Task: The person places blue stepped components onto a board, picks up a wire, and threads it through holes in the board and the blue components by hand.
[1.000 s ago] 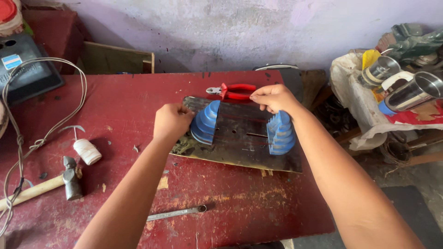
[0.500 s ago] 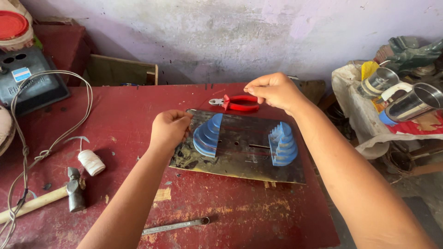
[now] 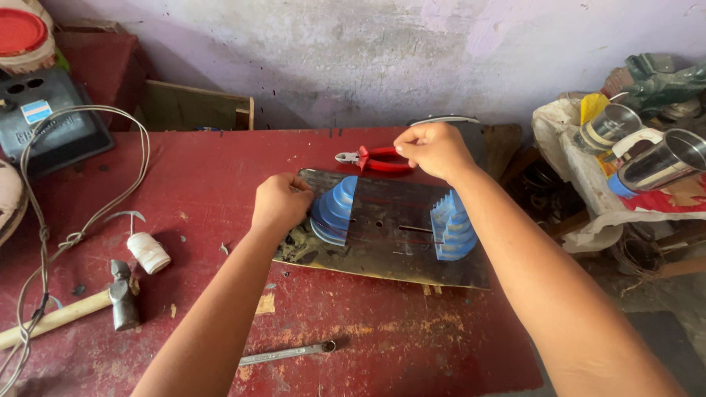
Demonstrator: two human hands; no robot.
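Nearest the camera, a wrench (image 3: 288, 354) lay on the red table (image 3: 206, 184), well short of either hand. The left hand (image 3: 282, 204) was curled shut at the near-left edge of the dark metal plate (image 3: 390, 246), its fingers (image 3: 294, 192) pressed together; whether they pinched the plate or only rested on it could not be told. Just beside them stood the blue stepped piece (image 3: 334, 212), its twin (image 3: 450, 226) lying under the right forearm. The plate looked stiff, heavy and sharp-edged, best held by its rim; the plastic pieces seemed light. Farther off, the right hand (image 3: 434, 151) was bunched shut just past the plate's far edge, touching the red-handled pliers (image 3: 375, 158).
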